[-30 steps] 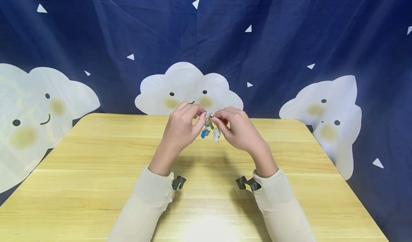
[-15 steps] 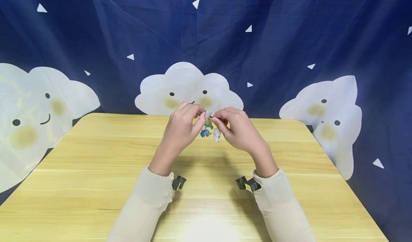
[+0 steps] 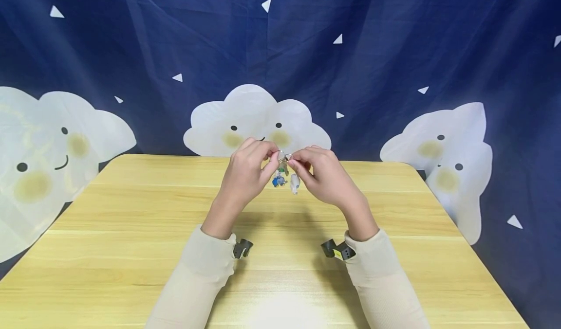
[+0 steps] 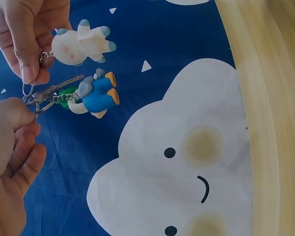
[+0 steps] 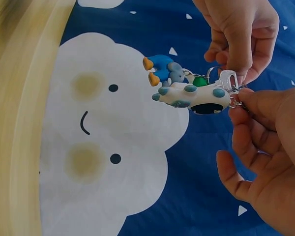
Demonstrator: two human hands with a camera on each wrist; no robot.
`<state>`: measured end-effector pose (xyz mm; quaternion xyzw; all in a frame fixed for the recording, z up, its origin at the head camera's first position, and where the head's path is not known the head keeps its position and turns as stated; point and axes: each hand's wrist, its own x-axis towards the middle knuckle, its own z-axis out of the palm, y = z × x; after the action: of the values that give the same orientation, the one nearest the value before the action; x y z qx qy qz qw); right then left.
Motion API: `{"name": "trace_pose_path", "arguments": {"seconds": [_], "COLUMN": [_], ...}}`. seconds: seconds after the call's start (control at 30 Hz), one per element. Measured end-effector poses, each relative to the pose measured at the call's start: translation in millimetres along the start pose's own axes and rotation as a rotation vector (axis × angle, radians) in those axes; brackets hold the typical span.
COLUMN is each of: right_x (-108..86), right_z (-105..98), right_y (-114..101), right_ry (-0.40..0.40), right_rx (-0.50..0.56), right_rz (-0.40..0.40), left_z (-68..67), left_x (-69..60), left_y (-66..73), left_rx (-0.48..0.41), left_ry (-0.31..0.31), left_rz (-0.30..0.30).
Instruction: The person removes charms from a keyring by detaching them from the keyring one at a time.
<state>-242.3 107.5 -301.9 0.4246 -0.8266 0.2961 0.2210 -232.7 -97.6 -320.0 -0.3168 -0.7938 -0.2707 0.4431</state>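
Note:
My left hand pinches a metal key ring between thumb and finger, above the table. From that ring hang a blue-clothed grey figurine charm, a small green piece and a slim metal piece like a key. My right hand pinches the metal fitting of a white figurine charm with blue-green feet and ears. A pale clear clasp shows beside its fingertips in the right wrist view. The two hands' fingertips are close together. Fingers partly hide where the fittings meet.
A light wood table lies under both forearms. Behind it hangs a dark blue curtain printed with white clouds and triangles. Black camera mounts sit at the wrists.
My left hand has shifted very slightly left, and more of the ring shows between the hands. The blue figurine has turned a little. The right hand stays in place.

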Motion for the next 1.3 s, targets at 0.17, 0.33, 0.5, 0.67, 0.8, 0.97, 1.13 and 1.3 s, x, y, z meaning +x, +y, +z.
{"name": "trace_pose_path", "arguments": {"seconds": [0.17,0.33,0.5,0.67,0.8,0.97,1.13,1.3], "right_x": [-1.0,-1.6,-0.8,-2.6,-5.5,-8.5,-11.5,-11.4], "right_z": [-1.4,-0.8,5.5,13.1,20.9,32.9,42.4,48.6], "right_y": [2.0,7.4,14.9,25.7,38.1,54.4,64.1,68.6], "right_ry": [0.009,0.010,-0.032,-0.093,-0.155,-0.268,-0.389,-0.505], "right_rx": [0.002,0.008,0.017,0.020,0.022,0.051,0.113,0.208], "right_rz": [0.011,0.047,0.094,0.169,0.237,0.272,0.314,0.355], "left_z": [-3.4,-12.8,-21.5,-24.8,-25.3,-25.7,-26.1,-25.9], "left_x": [0.6,0.2,-2.2,-2.9,-1.4,-0.4,-1.2,-0.9], "left_y": [-3.1,-11.9,-19.3,-22.1,-22.3,-23.2,-23.5,-24.3], "left_rx": [0.015,0.026,0.039,0.042,0.041,0.036,0.040,0.047], "left_ry": [0.025,0.092,0.114,0.125,0.128,0.132,0.108,0.096], "left_rz": [-0.026,-0.071,-0.091,-0.099,-0.099,-0.106,-0.118,-0.117]}}
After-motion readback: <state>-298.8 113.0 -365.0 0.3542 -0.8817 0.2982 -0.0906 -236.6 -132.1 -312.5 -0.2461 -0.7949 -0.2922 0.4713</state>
